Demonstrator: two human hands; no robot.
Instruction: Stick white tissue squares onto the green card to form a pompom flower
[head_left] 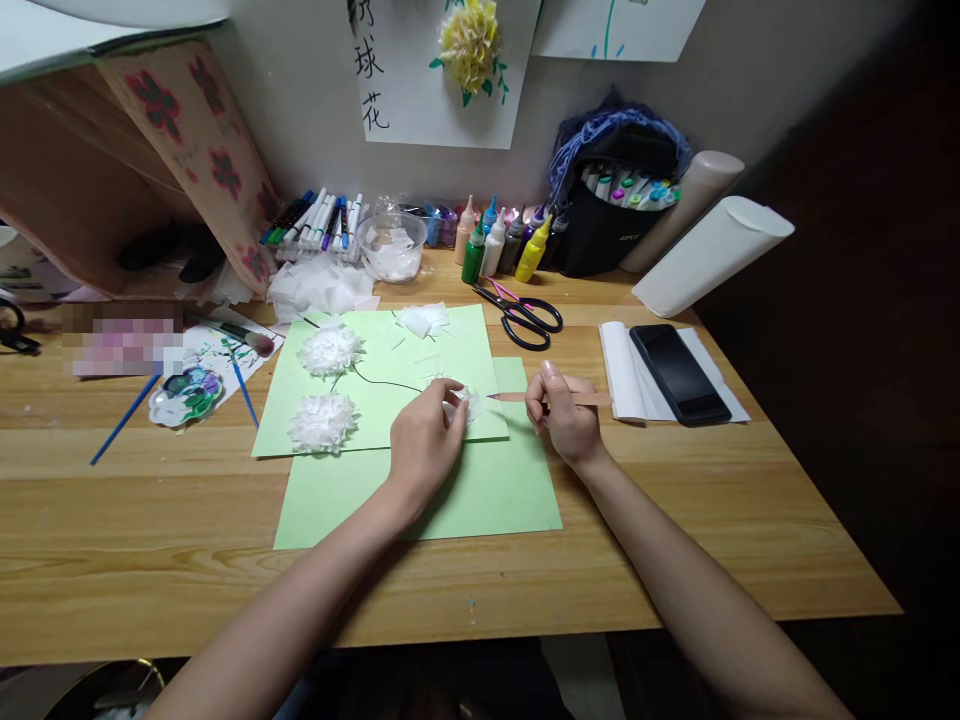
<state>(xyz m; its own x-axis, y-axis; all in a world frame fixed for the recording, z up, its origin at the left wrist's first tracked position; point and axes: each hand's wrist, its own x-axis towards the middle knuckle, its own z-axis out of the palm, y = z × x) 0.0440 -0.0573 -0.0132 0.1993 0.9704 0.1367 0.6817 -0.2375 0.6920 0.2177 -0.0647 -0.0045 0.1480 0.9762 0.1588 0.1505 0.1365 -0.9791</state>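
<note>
My right hand is closed around a pencil, whose point aims left toward my left hand. My left hand rests on the upper light green sheet, thumb and fingers pinched on a small piece of white tissue paper. On the left of that sheet sit two fluffy white tissue paper flowers, an upper flower and a lower flower. A smaller white tissue piece lies near its top edge. Thin dark lines run between them. A second green sheet shows underneath.
Black-handled scissors lie behind my right hand. To the right, a black phone rests on folded white paper. Paint bottles, a tub and markers line the wall. A paint palette is at left.
</note>
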